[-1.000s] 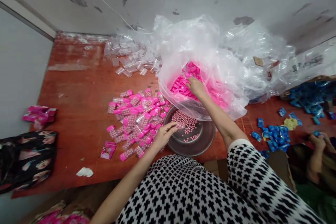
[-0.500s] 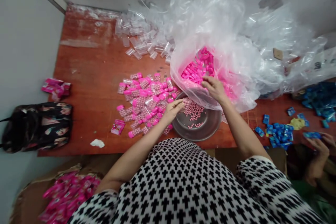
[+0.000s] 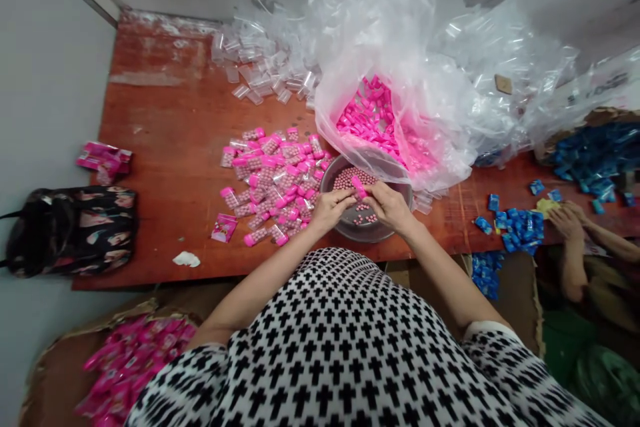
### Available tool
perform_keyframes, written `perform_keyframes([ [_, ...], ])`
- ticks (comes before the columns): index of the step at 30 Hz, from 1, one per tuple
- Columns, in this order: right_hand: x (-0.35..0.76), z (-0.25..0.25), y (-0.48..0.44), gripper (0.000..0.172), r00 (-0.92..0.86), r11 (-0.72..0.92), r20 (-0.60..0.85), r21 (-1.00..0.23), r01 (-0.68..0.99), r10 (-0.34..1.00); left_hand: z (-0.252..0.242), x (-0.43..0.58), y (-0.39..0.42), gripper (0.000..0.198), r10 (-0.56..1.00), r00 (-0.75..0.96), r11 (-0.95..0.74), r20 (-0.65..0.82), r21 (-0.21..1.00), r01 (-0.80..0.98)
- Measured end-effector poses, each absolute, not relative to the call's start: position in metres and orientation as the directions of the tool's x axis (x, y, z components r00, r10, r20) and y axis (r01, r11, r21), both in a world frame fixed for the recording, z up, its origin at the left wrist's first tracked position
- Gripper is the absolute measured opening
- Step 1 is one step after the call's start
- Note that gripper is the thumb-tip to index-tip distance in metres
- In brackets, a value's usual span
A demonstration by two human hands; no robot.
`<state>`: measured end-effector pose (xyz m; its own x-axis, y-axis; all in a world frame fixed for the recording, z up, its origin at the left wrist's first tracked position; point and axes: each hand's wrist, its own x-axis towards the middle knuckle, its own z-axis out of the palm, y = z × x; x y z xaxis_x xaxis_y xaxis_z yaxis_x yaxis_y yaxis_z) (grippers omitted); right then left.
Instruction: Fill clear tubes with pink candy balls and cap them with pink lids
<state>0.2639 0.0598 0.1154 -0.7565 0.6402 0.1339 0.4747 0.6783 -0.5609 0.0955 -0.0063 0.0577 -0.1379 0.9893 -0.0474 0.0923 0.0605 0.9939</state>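
Over a metal bowl (image 3: 370,233) with loose pink candy balls (image 3: 345,178), my two hands meet. A bright pink cap (image 3: 358,185) shows between the fingertips, pinched by my right hand (image 3: 391,208). My left hand (image 3: 331,209) is closed on a small clear bottle, mostly hidden by the fingers. To the left lies a heap of filled clear bottles with pink caps (image 3: 273,180). Behind the bowl, a big plastic bag (image 3: 325,97) lies open, with many loose pink caps (image 3: 370,117) inside; its edge hangs over the bowl's rim.
Empty clear bottles (image 3: 265,73) lie at the back. A black floral bag (image 3: 100,230) and pink packets (image 3: 105,160) are at the left edge. Blue packets (image 3: 520,228) lie at right, near a co-worker's hands (image 3: 567,221). A box of pink packets (image 3: 135,367) stands below.
My right hand has come out of the bag of caps, down and left to my left hand, with a pink cap. The co-worker's hands have moved left to the yellow item.
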Motion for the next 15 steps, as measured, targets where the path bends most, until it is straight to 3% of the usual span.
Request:
perform_keyframes([
  [4,0.268,0.121,0.044,0.025,-0.734,0.689,0.136,-0.488,0.535,0.666,0.072,0.093,-0.007,0.026,0.996,0.023,-0.092,0.089,0.956,0.277],
  [8,0.271,0.116,0.045,0.027,-0.732,0.667,0.125,-0.534,0.52,0.67,0.08,0.085,-0.001,0.024,0.991,0.106,-0.113,0.077,0.91,0.398],
  [11,0.273,0.125,0.053,0.036,-0.758,0.676,0.122,-0.557,0.482,0.641,0.083,0.083,0.002,0.027,0.989,0.144,-0.079,0.033,0.939,0.333],
  [15,0.271,0.152,0.065,0.055,-0.893,0.823,0.074,-0.427,0.374,0.444,0.085,0.086,-0.002,0.027,0.974,0.217,0.015,-0.06,0.979,0.203],
])
